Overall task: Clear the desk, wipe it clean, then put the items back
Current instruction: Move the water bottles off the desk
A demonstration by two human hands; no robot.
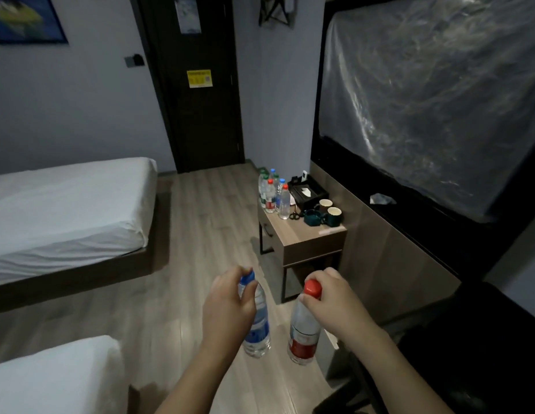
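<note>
Near the camera, above the wood floor, the left hand pinched a blue-capped bottle and the right hand a red-capped bottle by their necks, well short of the far desk. Either might slip from so thin a hold.

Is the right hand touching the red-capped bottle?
Touching. The head view shows the right hand with fingers curled round the neck of the red-capped bottle, just under the cap.
</note>
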